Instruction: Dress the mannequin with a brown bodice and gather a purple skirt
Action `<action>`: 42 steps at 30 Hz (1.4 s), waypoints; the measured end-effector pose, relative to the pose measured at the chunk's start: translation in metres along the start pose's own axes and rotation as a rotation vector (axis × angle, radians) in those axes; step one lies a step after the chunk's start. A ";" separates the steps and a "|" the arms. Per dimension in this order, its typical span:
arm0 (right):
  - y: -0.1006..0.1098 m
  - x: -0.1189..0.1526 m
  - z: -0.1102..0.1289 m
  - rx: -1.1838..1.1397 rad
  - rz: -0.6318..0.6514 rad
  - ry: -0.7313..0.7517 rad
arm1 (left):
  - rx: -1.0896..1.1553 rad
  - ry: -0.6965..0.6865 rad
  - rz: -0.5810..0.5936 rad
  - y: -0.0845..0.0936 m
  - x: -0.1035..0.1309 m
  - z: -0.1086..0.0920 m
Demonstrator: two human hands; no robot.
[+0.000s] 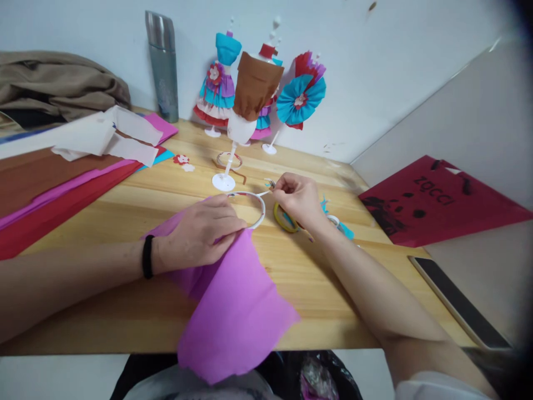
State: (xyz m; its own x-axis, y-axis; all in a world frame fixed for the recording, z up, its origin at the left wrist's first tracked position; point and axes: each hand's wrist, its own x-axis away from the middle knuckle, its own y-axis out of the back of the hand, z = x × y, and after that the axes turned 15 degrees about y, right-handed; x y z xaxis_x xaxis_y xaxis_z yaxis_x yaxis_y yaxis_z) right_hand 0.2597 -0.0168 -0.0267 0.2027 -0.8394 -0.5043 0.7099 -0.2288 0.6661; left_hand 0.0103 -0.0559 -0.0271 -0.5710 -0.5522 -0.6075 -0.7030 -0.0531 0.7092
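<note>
My left hand [204,230] is closed over a sheet of purple crepe paper [237,305], pressing it at the near side of a thin white tape roll [261,214]. The sheet hangs down over the table's front edge. From the roll a short white strip of tape [264,193] runs toward my right hand [297,194], whose thumb and fingers are pinched at its end. Small dark and teal bits show by those fingertips, too small to name. Just under my right hand lies a yellow tape roll [285,218], partly hidden.
Behind stands a white mannequin stand [241,129] with a brown paper top, before other paper-dressed stands and a bottle [163,72]. Layered coloured paper [62,183] covers the left side. On the right are a red bag [441,205], a phone [458,300] and blue scraps [345,230].
</note>
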 end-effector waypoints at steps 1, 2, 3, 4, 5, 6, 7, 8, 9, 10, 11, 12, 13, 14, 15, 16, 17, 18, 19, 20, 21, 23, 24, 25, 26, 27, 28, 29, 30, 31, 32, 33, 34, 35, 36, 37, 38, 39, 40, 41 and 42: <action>0.000 -0.001 -0.003 0.032 -0.011 -0.009 | 0.021 -0.028 -0.005 0.000 0.000 0.000; 0.001 -0.002 -0.007 0.061 -0.019 -0.017 | 0.038 -0.058 -0.001 -0.001 0.001 -0.001; 0.001 -0.003 -0.010 0.084 -0.028 -0.023 | 0.051 -0.092 0.012 -0.001 0.001 -0.001; 0.001 -0.003 -0.012 0.102 -0.035 -0.028 | 0.056 -0.122 0.032 -0.001 0.001 -0.002; 0.001 -0.004 -0.015 0.116 -0.041 -0.035 | 0.054 -0.147 0.055 -0.001 0.002 -0.003; 0.002 -0.004 -0.017 0.127 -0.042 -0.043 | 0.048 -0.166 0.075 0.000 0.002 -0.004; 0.002 -0.005 -0.019 0.133 -0.038 -0.052 | 0.037 -0.179 0.091 0.000 0.003 -0.005; 0.002 -0.005 -0.020 0.139 -0.020 -0.060 | 0.023 -0.189 0.098 0.000 0.003 -0.005; 0.002 -0.006 -0.021 0.146 0.010 -0.067 | 0.011 -0.198 0.098 0.000 0.003 -0.006; 0.003 -0.006 -0.021 0.154 0.052 -0.073 | -0.001 -0.205 0.094 0.000 0.004 -0.006; 0.005 -0.007 -0.021 0.164 0.100 -0.077 | -0.012 -0.213 0.091 0.000 0.004 -0.006; 0.007 -0.009 -0.019 0.167 0.146 -0.081 | -0.021 -0.221 0.089 -0.001 0.004 -0.005; 0.011 -0.010 -0.016 0.183 0.191 -0.084 | -0.030 -0.226 0.091 -0.001 0.004 -0.005; 0.016 -0.011 -0.013 0.214 0.242 -0.090 | -0.041 -0.226 0.095 -0.001 0.004 -0.004; 0.021 -0.013 -0.008 0.242 0.289 -0.096 | -0.055 -0.221 0.106 -0.002 0.004 -0.003; 0.026 -0.014 -0.004 0.366 0.379 -0.102 | -0.070 -0.214 0.119 -0.002 0.004 -0.002; 0.031 -0.015 0.001 0.478 0.485 -0.121 | -0.083 -0.205 0.129 -0.003 0.005 -0.001; 0.036 -0.016 0.004 0.554 0.591 -0.125 | -0.094 -0.196 0.138 -0.003 0.005 0.000; 0.040 -0.016 0.007 0.601 0.683 -0.121 | -0.104 -0.189 0.147 -0.003 0.005 0.000; 0.042 -0.016 0.009 0.617 0.751 -0.123 | -0.110 -0.184 0.153 -0.004 0.006 0.001; 0.044 -0.015 0.009 0.622 0.799 -0.125 | -0.112 -0.181 0.151 -0.004 0.006 0.001; 0.043 -0.014 0.007 0.628 0.840 -0.140 | -0.109 -0.180 0.135 -0.005 0.007 0.002; 0.042 -0.013 0.004 0.642 0.847 -0.150 | -0.107 -0.182 0.127 -0.005 0.007 0.002; 0.040 -0.013 0.002 0.659 0.848 -0.159 | -0.106 -0.182 0.120 -0.006 0.007 0.002; 0.039 -0.012 0.000 0.674 0.848 -0.169 | -0.106 -0.183 0.118 -0.006 0.008 0.002; 0.037 -0.012 -0.002 0.685 0.847 -0.179 | -0.108 -0.181 0.121 -0.007 0.008 0.002; 0.037 -0.011 -0.004 0.690 0.846 -0.184 | -0.108 -0.180 0.126 -0.007 0.008 0.002; 0.036 -0.010 -0.005 0.691 0.845 -0.182 | -0.105 -0.179 0.129 -0.008 0.008 0.002; 0.037 -0.009 -0.005 0.687 0.840 -0.175 | -0.101 -0.177 0.128 -0.008 0.008 0.002; 0.037 -0.009 -0.005 0.676 0.828 -0.165 | -0.094 -0.176 0.124 -0.008 0.009 0.003; 0.038 -0.008 -0.005 0.656 0.810 -0.164 | -0.085 -0.176 0.119 -0.008 0.009 0.003; 0.040 -0.007 -0.004 0.620 0.778 -0.175 | -0.077 -0.179 0.110 -0.008 0.008 0.003; 0.041 -0.006 -0.003 0.574 0.737 -0.199 | -0.070 -0.181 0.100 -0.008 0.008 0.003; 0.043 -0.006 -0.002 0.522 0.693 -0.229 | -0.064 -0.181 0.092 -0.008 0.008 0.003; 0.045 -0.006 0.000 0.473 0.652 -0.257 | -0.059 -0.183 0.083 -0.007 0.007 0.003; 0.047 -0.007 0.001 0.431 0.618 -0.279 | -0.056 -0.184 0.076 -0.007 0.007 0.002; 0.049 -0.007 0.003 0.393 0.590 -0.294 | -0.054 -0.183 0.068 -0.006 0.006 0.002; 0.052 -0.008 0.005 0.365 0.572 -0.300 | -0.051 -0.184 0.061 -0.006 0.005 0.002; 0.054 -0.008 0.006 0.321 0.549 -0.310 | -0.047 -0.187 0.055 -0.006 0.005 0.001; 0.056 -0.008 0.006 0.255 0.512 -0.323 | -0.043 -0.192 0.047 -0.006 0.004 0.001; 0.058 -0.008 0.005 0.185 0.472 -0.338 | -0.039 -0.195 0.041 -0.006 0.004 0.001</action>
State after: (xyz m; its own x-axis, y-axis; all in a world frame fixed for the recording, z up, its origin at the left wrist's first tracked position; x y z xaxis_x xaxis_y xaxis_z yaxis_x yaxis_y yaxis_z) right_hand 0.2961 -0.0260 0.0191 0.2203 -0.9741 0.0505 0.4603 0.1495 0.8751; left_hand 0.0122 -0.0573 -0.0343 -0.6726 -0.3835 -0.6329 -0.6629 -0.0679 0.7456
